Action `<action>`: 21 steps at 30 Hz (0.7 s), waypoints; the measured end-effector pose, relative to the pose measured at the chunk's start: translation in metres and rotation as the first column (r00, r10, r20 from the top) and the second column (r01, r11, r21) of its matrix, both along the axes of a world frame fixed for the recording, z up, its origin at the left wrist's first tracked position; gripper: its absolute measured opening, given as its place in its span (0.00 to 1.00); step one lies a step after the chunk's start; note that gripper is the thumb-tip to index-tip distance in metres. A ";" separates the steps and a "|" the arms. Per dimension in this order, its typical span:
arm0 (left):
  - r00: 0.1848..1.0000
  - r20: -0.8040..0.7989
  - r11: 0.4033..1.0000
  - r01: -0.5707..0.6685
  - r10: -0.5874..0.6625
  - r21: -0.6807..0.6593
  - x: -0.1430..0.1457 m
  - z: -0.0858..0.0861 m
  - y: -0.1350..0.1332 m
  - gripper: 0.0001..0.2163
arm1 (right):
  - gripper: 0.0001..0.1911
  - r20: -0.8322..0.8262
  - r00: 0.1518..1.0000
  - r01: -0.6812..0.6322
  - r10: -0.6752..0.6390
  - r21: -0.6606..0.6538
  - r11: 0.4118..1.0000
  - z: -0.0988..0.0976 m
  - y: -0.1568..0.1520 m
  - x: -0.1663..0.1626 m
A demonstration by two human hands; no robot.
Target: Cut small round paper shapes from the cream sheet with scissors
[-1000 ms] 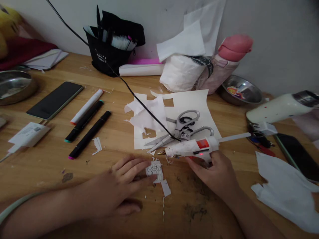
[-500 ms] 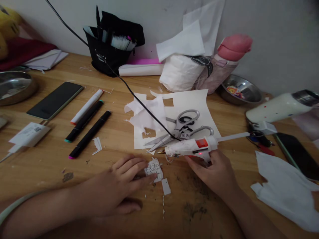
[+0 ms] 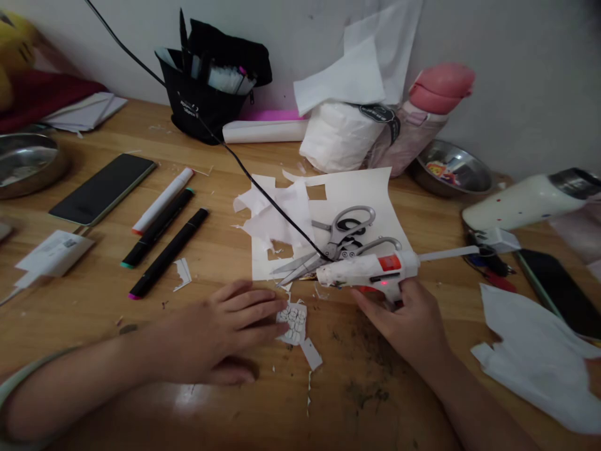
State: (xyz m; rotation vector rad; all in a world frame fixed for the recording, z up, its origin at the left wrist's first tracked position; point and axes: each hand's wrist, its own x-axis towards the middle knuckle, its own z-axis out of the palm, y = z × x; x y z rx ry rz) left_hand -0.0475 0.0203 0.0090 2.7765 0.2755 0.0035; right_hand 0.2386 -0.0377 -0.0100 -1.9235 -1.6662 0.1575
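My right hand (image 3: 408, 322) is wrapped round the handle of a white hot glue gun (image 3: 364, 270), whose red light is lit. Its nozzle points left, over the blades of grey scissors (image 3: 338, 241), and a glue stick (image 3: 448, 253) juts from its back. Flat on the table, my left hand (image 3: 230, 332) has its fingers stretched out, the tips touching a small white paper piece (image 3: 295, 324) with drawn black outlines. Below that piece lies a little white tag of paper (image 3: 311, 354). Under the scissors is a cut sheet of cream paper (image 3: 370, 194).
To the left lie several markers (image 3: 169, 254), a phone (image 3: 103, 189) and a white charger (image 3: 55, 254). Behind stand a black pen pouch (image 3: 206, 94), a tissue pack (image 3: 340, 138) and a pink bottle (image 3: 422, 119). A black cable (image 3: 253, 178) crosses to the glue gun. Crumpled paper (image 3: 535, 357) lies right.
The glue gun has shifted slightly right in my right hand. My left hand has drawn a little left and up, showing more of the drawn paper piece; the small tag has turned.
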 end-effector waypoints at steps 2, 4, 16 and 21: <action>0.999 -0.009 0.999 0.041 -0.041 0.002 -0.001 0.000 0.005 0.26 | 0.17 -0.015 1.000 -0.014 0.014 -0.011 1.000 0.001 0.000 -0.001; 0.997 -0.019 0.997 0.075 -0.075 -0.007 -0.002 0.002 0.008 0.27 | 0.16 -0.022 1.000 -0.005 0.005 -0.018 1.000 0.002 0.000 -0.003; 0.998 0.036 0.997 -0.056 0.057 -0.045 0.004 0.009 0.000 0.26 | 0.21 -0.006 0.995 0.098 -0.098 0.036 0.995 0.003 0.004 0.000; 0.995 0.002 0.993 -0.098 0.098 -0.061 0.005 0.006 0.001 0.29 | 0.21 -0.017 0.996 0.084 -0.084 0.014 0.996 0.003 0.004 -0.002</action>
